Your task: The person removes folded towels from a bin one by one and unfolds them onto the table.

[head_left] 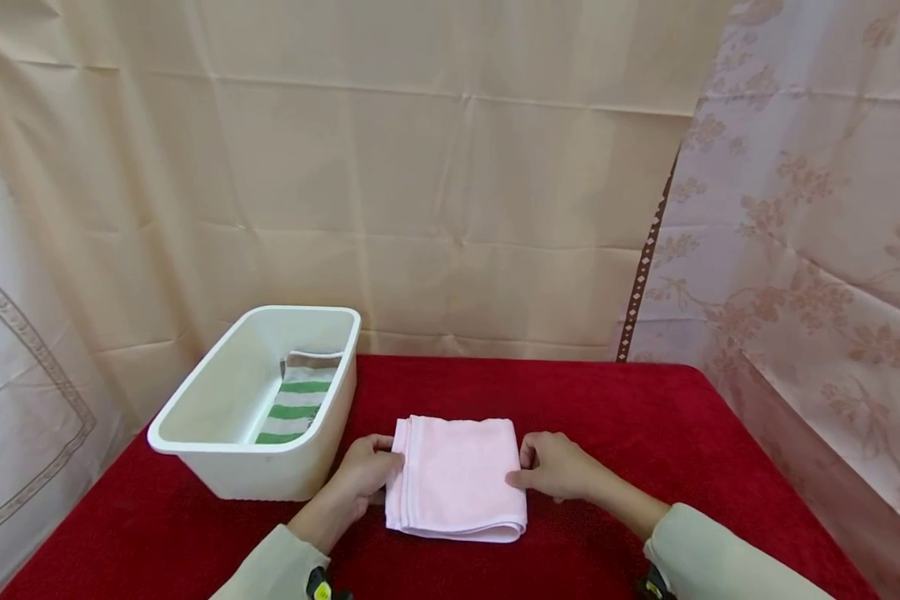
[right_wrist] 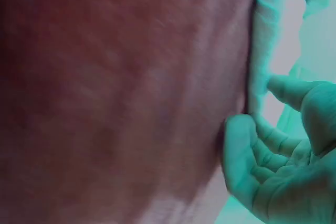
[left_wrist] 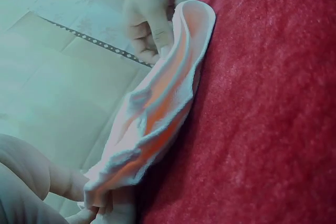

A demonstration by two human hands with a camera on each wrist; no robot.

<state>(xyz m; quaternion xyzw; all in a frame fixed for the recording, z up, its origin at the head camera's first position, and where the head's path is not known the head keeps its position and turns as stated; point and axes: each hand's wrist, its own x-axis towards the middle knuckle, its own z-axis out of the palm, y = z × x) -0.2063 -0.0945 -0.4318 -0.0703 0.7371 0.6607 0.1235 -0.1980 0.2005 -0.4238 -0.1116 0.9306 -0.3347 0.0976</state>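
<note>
A folded pink towel (head_left: pixel 465 475) lies flat on the red cloth, its layers stacked along the left side and a rounded fold at the front right. My left hand (head_left: pixel 363 471) pinches its left edge, thumb on top and fingers underneath. On the opposite side my right hand (head_left: pixel 558 468) pinches the right edge between thumb and fingers. From the left wrist, the towel (left_wrist: pixel 149 114) shows its loose layers from the side. In the right wrist view the right hand (right_wrist: pixel 283 171) has its thumb over the towel's edge and its other fingers curled low beside it.
A white plastic basin (head_left: pixel 270 475) stands to the left, close to my left hand. Inside it lies a green, white and brown striped cloth (head_left: pixel 297 400). The red cloth (head_left: pixel 615 400) covers the table, and a beige curtain (head_left: pixel 420 183) hangs behind it.
</note>
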